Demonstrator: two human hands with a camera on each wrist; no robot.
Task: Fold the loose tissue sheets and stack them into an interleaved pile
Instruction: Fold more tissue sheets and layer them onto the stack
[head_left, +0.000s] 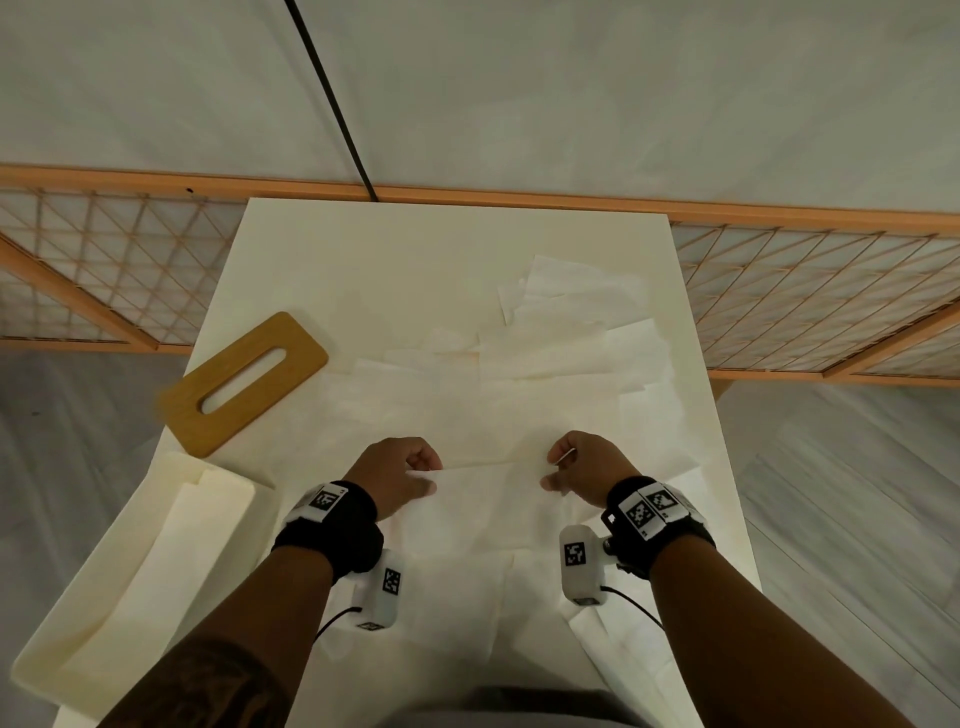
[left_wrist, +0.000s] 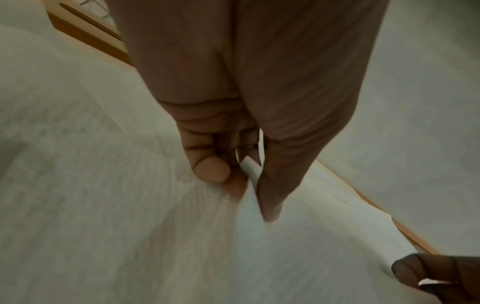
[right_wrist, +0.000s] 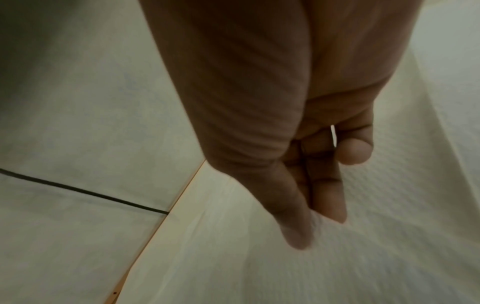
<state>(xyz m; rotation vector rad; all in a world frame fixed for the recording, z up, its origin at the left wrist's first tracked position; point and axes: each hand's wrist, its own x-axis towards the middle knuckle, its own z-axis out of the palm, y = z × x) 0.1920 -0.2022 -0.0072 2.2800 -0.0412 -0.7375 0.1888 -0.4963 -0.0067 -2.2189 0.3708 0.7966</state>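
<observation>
Near the counter's (head_left: 322, 249) front edge, the left hand (head_left: 397, 475) and right hand (head_left: 584, 467) each pinch a tissue sheet (head_left: 488, 499) by one end. To fold well, bring both corners over evenly and keep the edges matched before pressing the crease.

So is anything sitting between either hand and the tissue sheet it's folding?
Nothing visible. The left hand and right hand each already pinch an edge of the tissue sheet, directly.

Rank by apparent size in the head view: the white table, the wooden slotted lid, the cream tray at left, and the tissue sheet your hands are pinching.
1. White table
2. Cream tray
3. Wooden slotted lid and the pinched tissue sheet: they look alike, and the sheet's edges blend into other tissues, so unranked.
</observation>
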